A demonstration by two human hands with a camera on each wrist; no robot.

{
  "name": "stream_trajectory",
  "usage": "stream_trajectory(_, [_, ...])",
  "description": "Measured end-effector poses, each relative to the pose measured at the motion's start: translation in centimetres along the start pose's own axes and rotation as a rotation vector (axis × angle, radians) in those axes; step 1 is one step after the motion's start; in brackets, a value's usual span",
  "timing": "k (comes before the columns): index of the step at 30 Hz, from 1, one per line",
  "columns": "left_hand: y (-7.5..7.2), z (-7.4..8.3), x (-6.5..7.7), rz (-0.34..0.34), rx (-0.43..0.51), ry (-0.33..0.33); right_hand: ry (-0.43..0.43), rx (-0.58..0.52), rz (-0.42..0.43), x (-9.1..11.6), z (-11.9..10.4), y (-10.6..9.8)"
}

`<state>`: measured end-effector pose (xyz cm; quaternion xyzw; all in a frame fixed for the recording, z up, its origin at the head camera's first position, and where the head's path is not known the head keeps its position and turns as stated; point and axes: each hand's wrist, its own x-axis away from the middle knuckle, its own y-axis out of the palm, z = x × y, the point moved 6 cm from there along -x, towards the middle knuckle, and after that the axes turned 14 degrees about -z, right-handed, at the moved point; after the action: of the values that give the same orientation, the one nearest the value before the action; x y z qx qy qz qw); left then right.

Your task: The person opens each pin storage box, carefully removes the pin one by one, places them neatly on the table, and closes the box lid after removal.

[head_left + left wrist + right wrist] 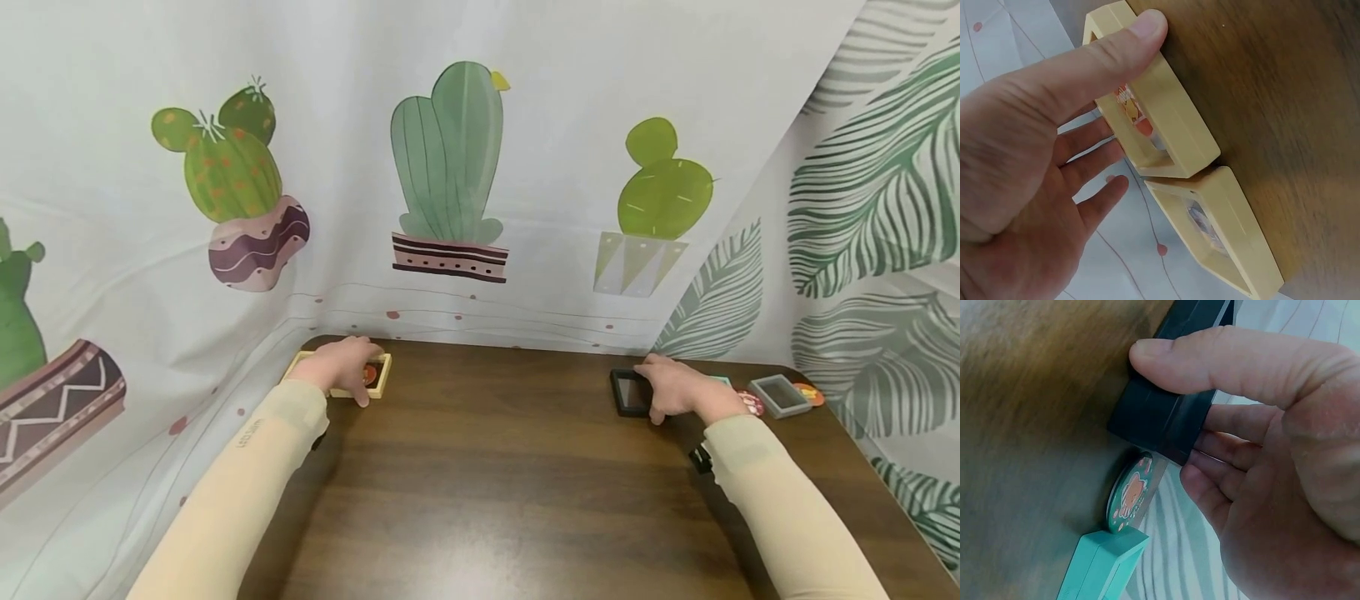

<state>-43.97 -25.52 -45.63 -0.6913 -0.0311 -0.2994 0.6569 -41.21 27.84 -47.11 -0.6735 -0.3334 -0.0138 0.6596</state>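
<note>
At the back left of the table, my left hand (341,367) grips a pale yellow square frame (1179,134). The thumb lies over its near side and the fingers reach its far side. Inside that frame sits an orange-and-red round badge (370,374). A second yellow frame (1244,234), also with a badge in it, stands close beside the first. On the right, my right hand (671,387) holds a black square frame (621,393) between thumb and fingers. A green badge (1132,494) with an orange picture lies between the black frame and a teal frame (1104,565).
Right of my right hand are a red-and-white badge (752,403), a grey frame (780,395) and an orange badge (812,394). The brown wooden table (480,467) meets a cactus-print curtain (555,308) behind, with leaf-print cloth (870,350) at the right.
</note>
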Motion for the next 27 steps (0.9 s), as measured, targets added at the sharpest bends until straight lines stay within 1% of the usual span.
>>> stream_trajectory(2, [0.1,0.2,-0.1,0.004,0.001,-0.002,-0.001,-0.003,-0.004,0.1,0.0,0.0])
stream_trajectory(5, [0.0,0.9,-0.3,0.014,0.003,-0.001,0.0,-0.004,-0.001,0.2,0.0,0.1])
stream_trajectory(7, [-0.1,1.6,-0.4,0.024,0.004,0.005,-0.001,-0.008,0.0,0.2,0.0,0.1])
stream_trajectory(10, [-0.1,3.2,-0.6,0.038,0.002,0.028,-0.003,-0.016,-0.006,0.2,0.1,0.2])
stream_trajectory(13, [0.0,5.2,-0.7,0.048,-0.003,0.061,-0.003,-0.029,-0.012,0.1,0.1,0.3])
stream_trajectory(17, [0.3,8.1,-0.8,0.063,-0.055,0.098,0.001,-0.03,-0.008,0.0,0.1,0.3])
stream_trajectory(21, [0.6,11.3,-0.7,0.081,-0.104,0.134,0.007,-0.008,0.0,-0.1,0.2,0.3])
stream_trajectory(24, [0.8,13.9,-0.3,0.093,-0.122,0.171,0.007,0.003,0.001,-0.2,0.2,0.3])
stream_trajectory(27, [1.2,16.3,0.2,0.109,-0.173,0.199,0.007,0.005,-0.003,-0.1,0.2,0.3])
